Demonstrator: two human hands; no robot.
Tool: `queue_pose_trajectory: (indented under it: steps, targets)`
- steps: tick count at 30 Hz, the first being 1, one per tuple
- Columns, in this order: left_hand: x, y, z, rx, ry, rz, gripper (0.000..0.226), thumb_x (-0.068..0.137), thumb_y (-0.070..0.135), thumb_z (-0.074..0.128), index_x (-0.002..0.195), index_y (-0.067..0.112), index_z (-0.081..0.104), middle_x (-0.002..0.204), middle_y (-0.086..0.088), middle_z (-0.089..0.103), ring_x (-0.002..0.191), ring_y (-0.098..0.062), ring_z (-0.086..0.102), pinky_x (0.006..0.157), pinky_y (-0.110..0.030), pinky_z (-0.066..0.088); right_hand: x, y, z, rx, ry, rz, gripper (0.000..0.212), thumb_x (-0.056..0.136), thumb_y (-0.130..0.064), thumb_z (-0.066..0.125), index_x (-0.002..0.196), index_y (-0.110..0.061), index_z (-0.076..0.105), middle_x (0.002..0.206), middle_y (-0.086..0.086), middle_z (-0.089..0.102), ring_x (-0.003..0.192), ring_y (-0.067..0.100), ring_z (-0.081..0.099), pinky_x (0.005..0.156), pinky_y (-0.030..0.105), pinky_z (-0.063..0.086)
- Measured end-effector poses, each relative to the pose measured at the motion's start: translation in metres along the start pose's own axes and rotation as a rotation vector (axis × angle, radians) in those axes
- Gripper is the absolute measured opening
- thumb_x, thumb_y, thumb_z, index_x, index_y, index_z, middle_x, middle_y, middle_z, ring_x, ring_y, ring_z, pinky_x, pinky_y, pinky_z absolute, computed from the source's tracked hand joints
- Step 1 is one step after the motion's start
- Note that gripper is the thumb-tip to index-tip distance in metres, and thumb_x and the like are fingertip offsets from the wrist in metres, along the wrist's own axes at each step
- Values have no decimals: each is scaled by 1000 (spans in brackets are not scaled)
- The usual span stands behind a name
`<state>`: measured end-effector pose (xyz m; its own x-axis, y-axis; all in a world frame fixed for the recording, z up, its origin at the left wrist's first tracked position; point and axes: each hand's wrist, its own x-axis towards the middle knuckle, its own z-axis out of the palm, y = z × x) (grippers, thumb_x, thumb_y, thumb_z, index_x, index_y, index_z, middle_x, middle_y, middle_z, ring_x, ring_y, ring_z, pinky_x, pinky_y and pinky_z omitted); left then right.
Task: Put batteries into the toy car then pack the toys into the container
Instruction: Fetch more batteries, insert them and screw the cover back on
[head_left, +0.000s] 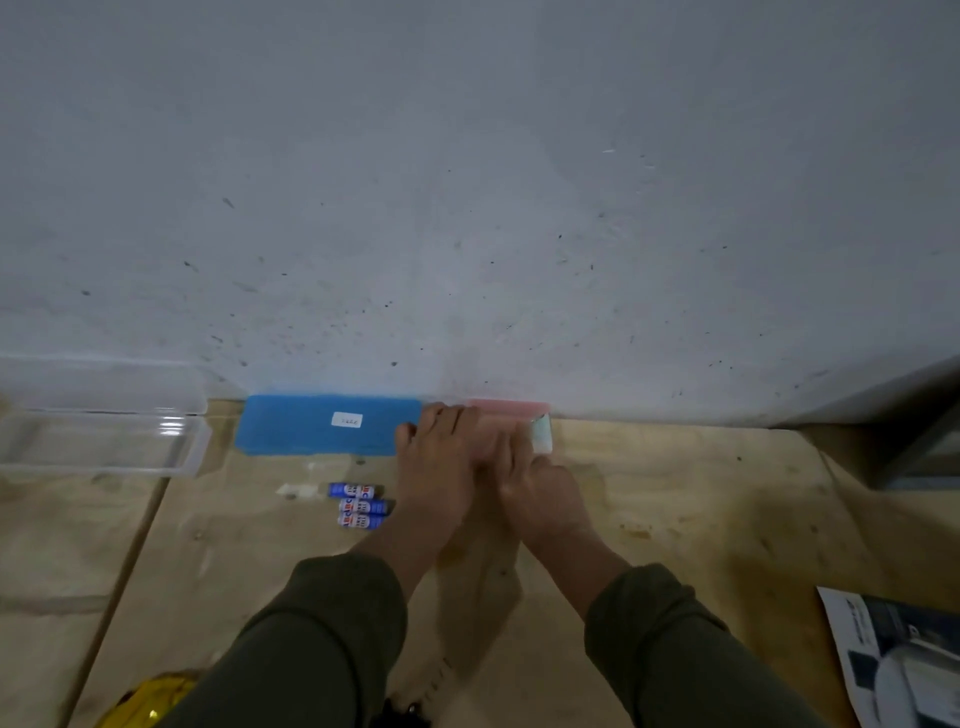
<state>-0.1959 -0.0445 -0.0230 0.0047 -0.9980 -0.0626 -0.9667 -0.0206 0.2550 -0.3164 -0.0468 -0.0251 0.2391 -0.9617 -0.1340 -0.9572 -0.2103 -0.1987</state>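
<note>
Both hands rest on a pink box (511, 410) that lies against the wall. My left hand (439, 467) covers its left part, fingers spread over the top. My right hand (535, 483) lies over its right part, beside a pale green end piece (542, 435). Whether the hands grip the box is unclear. A blue box (322, 425) with a white sticker sits just to the left. Three blue batteries (361, 505) lie on the wooden floor in front of it. A yellow toy (148, 699) shows at the bottom left edge, partly hidden by my sleeve.
A clear plastic container (98, 441) stands at the left by the wall, its lid (104, 384) leaning behind it. A printed booklet (893, 654) lies at the bottom right. A dark frame (919, 441) juts in at the right. The grey wall fills the upper view.
</note>
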Motion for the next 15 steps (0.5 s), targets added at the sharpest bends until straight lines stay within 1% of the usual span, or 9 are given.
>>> queue_pose_trajectory:
  steps: [2, 3, 4, 5, 7, 10, 12, 13, 15]
  targets:
    - [-1, 2, 3, -14, 8, -20, 48, 94, 31, 50, 137, 28, 27, 144, 0, 34, 137, -22, 26, 111, -39, 23, 0, -3, -8, -110, -66, -40, 43, 97, -35, 39, 127, -6, 49, 109, 17, 65, 86, 30, 65, 69, 35, 49]
    - [-1, 3, 4, -16, 10, -28, 49, 95, 31, 49, 138, 28, 27, 145, 0, 33, 138, -22, 25, 111, -40, 24, -1, -3, -9, -197, -108, -114, 45, 87, -37, 62, 121, -8, 60, 99, 14, 70, 72, 23, 67, 62, 31, 54]
    - [0, 4, 6, -17, 11, -36, 50, 95, 33, 48, 139, 28, 25, 146, -1, 32, 138, -22, 25, 112, -40, 24, 0, -3, -8, -301, -74, -158, 53, 65, -42, 82, 106, -10, 71, 82, 8, 73, 56, 16, 66, 53, 25, 54]
    - [0, 5, 6, -18, 9, -46, 51, 96, 35, 48, 140, 28, 24, 147, -1, 31, 139, -22, 24, 113, -40, 24, 4, -3, -8, -326, -17, -190, 57, 44, -47, 90, 90, -16, 77, 68, 2, 72, 45, 12, 61, 46, 20, 51]
    - [0, 6, 4, -9, -1, -69, 54, 96, 34, 49, 142, 28, 21, 148, -1, 29, 140, -22, 23, 114, -41, 22, 8, -2, -12, -436, 75, -239, 51, 34, -46, 91, 74, -18, 78, 58, -3, 70, 40, 10, 60, 41, 17, 48]
    - [-1, 6, 2, -12, -7, -54, 67, 93, 34, 54, 145, 33, 11, 151, 0, 25, 141, -22, 22, 113, -41, 22, 5, 1, -26, -586, 141, -301, 52, 41, -39, 91, 85, -15, 77, 71, 2, 74, 40, 14, 61, 36, 22, 47]
    - [-4, 5, -1, -19, 2, -30, 87, 81, 39, 71, 143, 39, 9, 149, -3, 34, 136, -27, 35, 106, -45, 35, 5, 5, -38, -568, 139, -301, 49, 52, -31, 89, 95, -12, 74, 77, 5, 74, 41, 14, 61, 36, 22, 47]
    - [-5, 4, -1, -28, 9, -35, 99, 68, 41, 81, 142, 38, 15, 142, -7, 44, 128, -30, 47, 97, -46, 45, 8, 9, -43, -519, 187, -302, 48, 52, -26, 89, 95, -10, 73, 78, 6, 72, 42, 15, 61, 35, 22, 46]
    - [-5, 3, -2, 7, -9, -14, 114, 56, 44, 88, 143, 36, 15, 137, -11, 49, 120, -32, 54, 87, -45, 51, 18, 11, -52, -400, 271, -294, 52, 50, -19, 90, 96, -5, 70, 85, 12, 71, 43, 19, 61, 36, 24, 48]
